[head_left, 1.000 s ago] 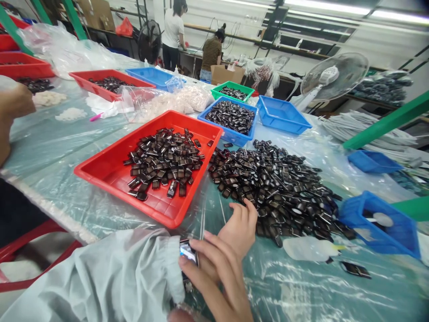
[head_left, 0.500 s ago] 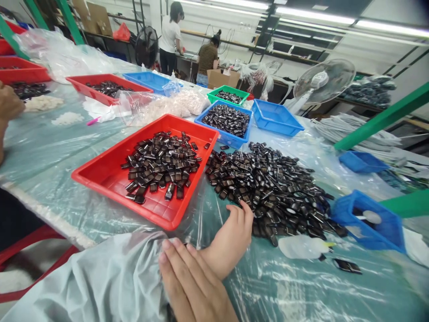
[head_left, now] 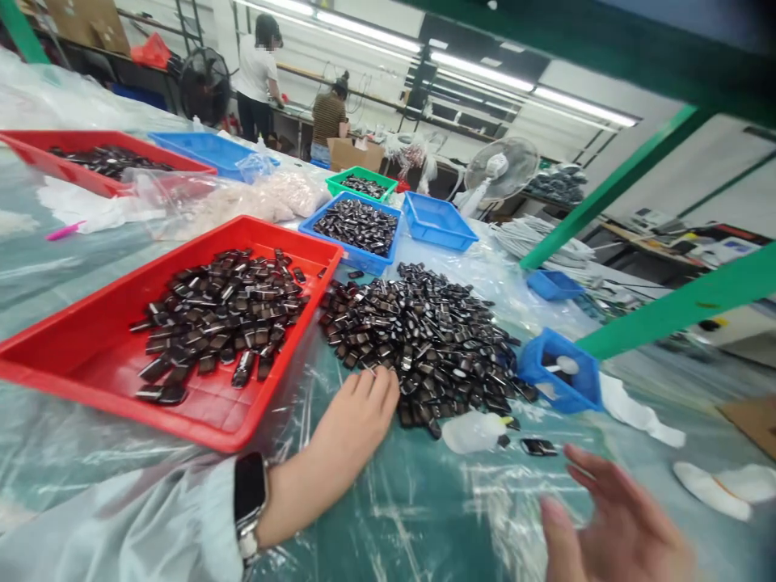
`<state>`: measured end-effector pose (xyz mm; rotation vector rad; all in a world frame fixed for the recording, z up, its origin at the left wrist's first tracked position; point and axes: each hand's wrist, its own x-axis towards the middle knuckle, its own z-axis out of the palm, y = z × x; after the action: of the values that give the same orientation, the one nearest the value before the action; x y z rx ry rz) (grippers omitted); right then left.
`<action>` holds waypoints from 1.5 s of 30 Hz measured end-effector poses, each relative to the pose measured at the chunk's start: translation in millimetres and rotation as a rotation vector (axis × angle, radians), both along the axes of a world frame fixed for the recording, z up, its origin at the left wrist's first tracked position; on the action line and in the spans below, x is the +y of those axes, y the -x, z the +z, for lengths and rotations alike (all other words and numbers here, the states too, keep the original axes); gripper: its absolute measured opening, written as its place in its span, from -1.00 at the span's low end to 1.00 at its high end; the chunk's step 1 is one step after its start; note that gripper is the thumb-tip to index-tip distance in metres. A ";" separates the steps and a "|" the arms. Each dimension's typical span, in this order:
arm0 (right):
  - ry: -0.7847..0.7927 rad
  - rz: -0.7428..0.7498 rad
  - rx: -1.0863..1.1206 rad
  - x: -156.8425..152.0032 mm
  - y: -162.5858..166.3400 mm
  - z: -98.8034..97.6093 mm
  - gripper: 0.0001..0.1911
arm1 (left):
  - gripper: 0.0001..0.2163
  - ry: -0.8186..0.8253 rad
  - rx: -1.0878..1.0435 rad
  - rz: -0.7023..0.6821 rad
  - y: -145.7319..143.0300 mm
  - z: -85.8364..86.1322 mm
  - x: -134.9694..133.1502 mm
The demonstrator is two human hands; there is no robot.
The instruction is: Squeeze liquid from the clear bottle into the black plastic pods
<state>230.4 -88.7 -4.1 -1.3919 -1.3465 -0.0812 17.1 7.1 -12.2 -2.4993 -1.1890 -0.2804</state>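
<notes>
My left hand (head_left: pixel 355 416), with a dark-faced watch (head_left: pixel 250 489) at its wrist, reaches to the near edge of a large heap of small dark glossy plastic pieces (head_left: pixel 430 331). Its fingers lie side by side, bent loosely downward, with nothing visibly gripped; the tips are partly hidden. At the lower right my right hand (head_left: pixel 612 525) is raised over the table, slightly blurred, its thumb and fingers apart and nothing in it. Just beyond it lie one loose dark piece (head_left: pixel 539 447) and a translucent squeeze bottle (head_left: pixel 476 432) with a yellowish tip.
A red tray (head_left: pixel 66 356) holding similar pieces stands left of the heap. Behind are a filled blue tray (head_left: pixel 364 258), a green tray (head_left: pixel 339 186) and another blue tray (head_left: pixel 436 214). A blue bin (head_left: pixel 570 392) and green posts (head_left: pixel 679 299) stand right. Two people work in the background.
My right hand has left the left forearm and swung to the right, uncovering the watch. My left hand's fingers have lowered against the heap. The view has turned to the right.
</notes>
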 end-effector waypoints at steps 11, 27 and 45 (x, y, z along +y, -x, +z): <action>0.517 0.376 0.100 51.0 6.4 -10.2 -0.79 | -0.82 0.296 -0.376 -0.032 11.8 4.5 25.2; 0.606 0.568 0.060 52.4 8.6 -7.4 -0.67 | -0.74 0.854 -0.969 0.043 3.4 13.8 0.3; 0.505 0.454 0.082 47.8 -9.7 3.6 -0.71 | -0.73 1.274 -1.253 0.043 -0.4 23.9 -16.0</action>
<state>240.2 -41.0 -0.5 -1.4352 -1.6486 0.6501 17.5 -8.9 11.6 -3.3059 -2.4215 -1.7243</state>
